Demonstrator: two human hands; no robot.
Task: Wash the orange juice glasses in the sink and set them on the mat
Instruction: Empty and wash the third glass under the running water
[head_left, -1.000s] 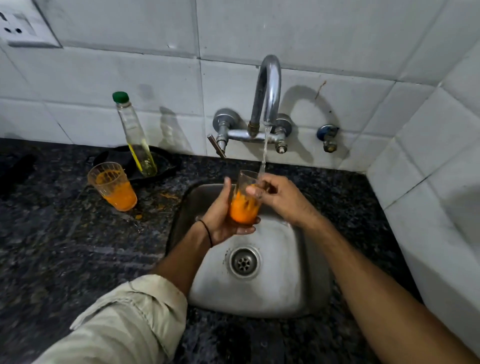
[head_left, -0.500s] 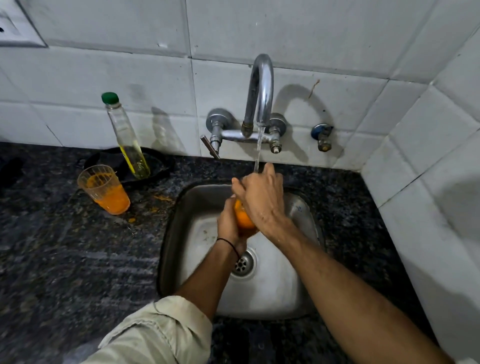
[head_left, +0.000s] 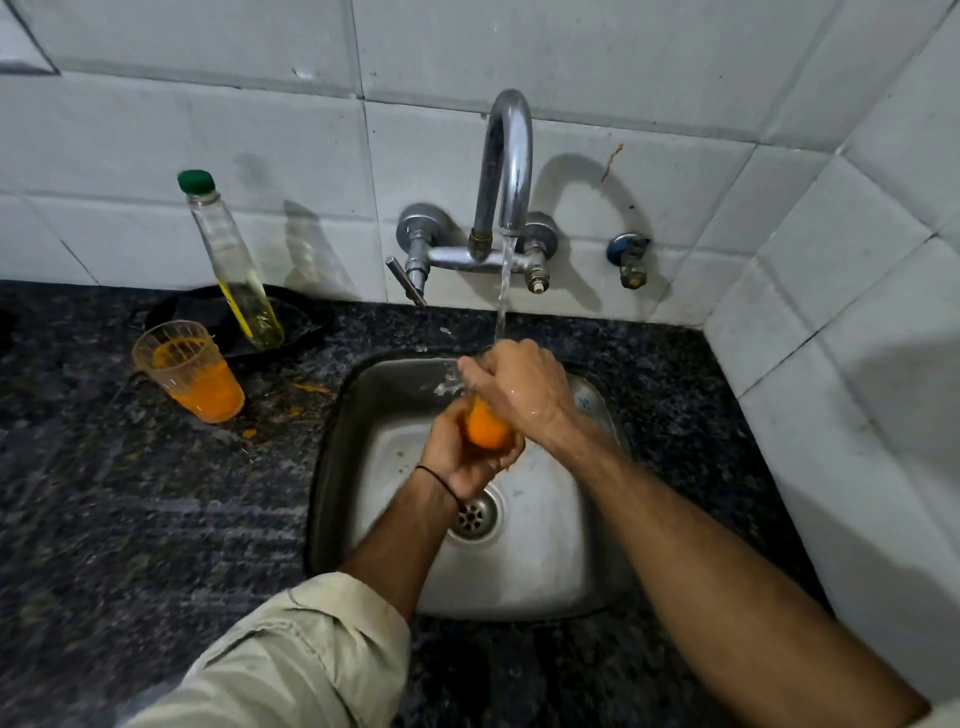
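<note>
Over sink (head_left: 545, 571), glass (head_left: 485, 428) with orange juice sits under running tap (head_left: 506, 171). Left hand (head_left: 457, 457) wraps its base, right hand (head_left: 524, 384) curls over its rim, water hitting knuckles. Second glass (head_left: 192, 371), juice inside, stands on table (head_left: 130, 519) left of sink, just beside bottle (head_left: 234, 265).

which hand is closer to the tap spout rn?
Right. The right hand sits directly under the tap spout, in its stream, over the top of the glass. The left hand grips the glass lower down, above the sink drain.
</note>
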